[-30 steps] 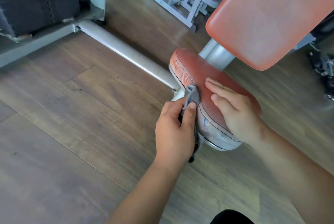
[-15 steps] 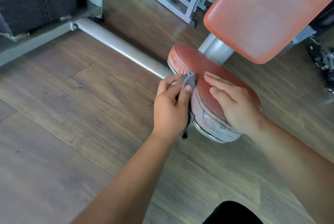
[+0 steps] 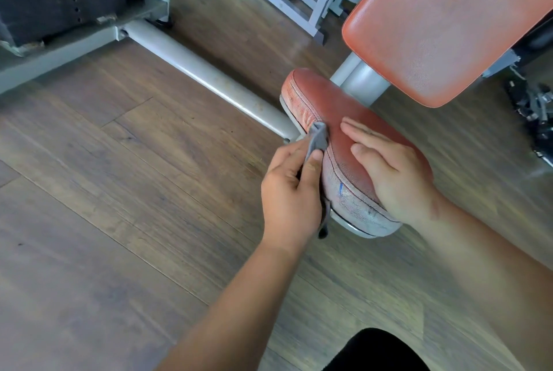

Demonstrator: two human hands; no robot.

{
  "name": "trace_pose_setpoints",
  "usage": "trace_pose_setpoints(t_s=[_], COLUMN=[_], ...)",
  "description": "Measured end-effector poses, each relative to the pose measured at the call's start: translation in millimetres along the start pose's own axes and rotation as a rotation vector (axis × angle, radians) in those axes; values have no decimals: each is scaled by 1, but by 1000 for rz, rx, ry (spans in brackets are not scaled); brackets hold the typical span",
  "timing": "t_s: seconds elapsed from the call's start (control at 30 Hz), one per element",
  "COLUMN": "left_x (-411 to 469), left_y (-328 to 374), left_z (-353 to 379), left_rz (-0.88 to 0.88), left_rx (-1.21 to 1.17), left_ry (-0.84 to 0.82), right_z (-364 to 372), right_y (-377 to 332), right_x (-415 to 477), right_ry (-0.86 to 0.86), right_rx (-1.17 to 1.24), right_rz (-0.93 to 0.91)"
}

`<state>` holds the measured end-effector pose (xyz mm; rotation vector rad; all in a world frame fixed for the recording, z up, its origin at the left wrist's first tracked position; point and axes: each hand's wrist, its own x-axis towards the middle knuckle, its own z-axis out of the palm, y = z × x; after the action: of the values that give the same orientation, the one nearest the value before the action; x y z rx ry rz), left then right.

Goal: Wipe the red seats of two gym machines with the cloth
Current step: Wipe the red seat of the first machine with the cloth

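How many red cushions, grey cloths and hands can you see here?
Red cushions: 2, the seat and the back pad
Grey cloths: 1, the cloth
Hands: 2, the left hand and the right hand
Total: 5

The left grip (image 3: 291, 191) is pinching a grey cloth (image 3: 318, 138) between thumb and fingers, holding it against the worn left edge of the red seat (image 3: 326, 101). The right grip (image 3: 395, 173) is lying flat on the seat top, fingers straight. A red back pad (image 3: 449, 20) is hanging above, and a grey frame tube (image 3: 203, 74) is running across the wooden floor (image 3: 119, 206) to the seat
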<state>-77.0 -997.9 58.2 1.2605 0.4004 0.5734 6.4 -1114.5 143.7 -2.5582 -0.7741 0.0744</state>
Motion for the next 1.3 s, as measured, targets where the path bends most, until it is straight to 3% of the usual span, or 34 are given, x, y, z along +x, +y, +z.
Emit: trace_pose_setpoints(t_s=[0.1,0.23,0.4,0.5,0.6,0.73,0.97,1.13,1.23,1.3], left_x=[-21,30,-26,-8,12,-28,0,-32,-56,-73], left_y=[5,-1,7,-5,-8,0,-1,3,11,5], left_z=[-8,-3,-6,-7,-1,-3,-7,-24,-11,-2], left_rz=[-4,31,7,75,29,9,18,123,247,231], left_rx=[-34,29,-63,25,-14,-119,-90,-80,10,92], left_ry=[-12,-43,-73,-105,-122,-145,-190,82,41,18], right_z=[-1,-2,-1,-2,-3,-2,-3,-3,0,-1], right_y=[-2,-3,-3,-5,-7,-7,-8,-5,-1,-1], right_x=[-1,0,-1,-1,-2,-2,-2,-4,-3,-3], right_ry=[-2,-8,-7,-14,-11,-1,-11,5,6,6], right_rx=[-1,-12,-9,-19,-39,-32,-49,-6,16,27], right_rz=[0,9,11,19,20,25,21,44,45,40])
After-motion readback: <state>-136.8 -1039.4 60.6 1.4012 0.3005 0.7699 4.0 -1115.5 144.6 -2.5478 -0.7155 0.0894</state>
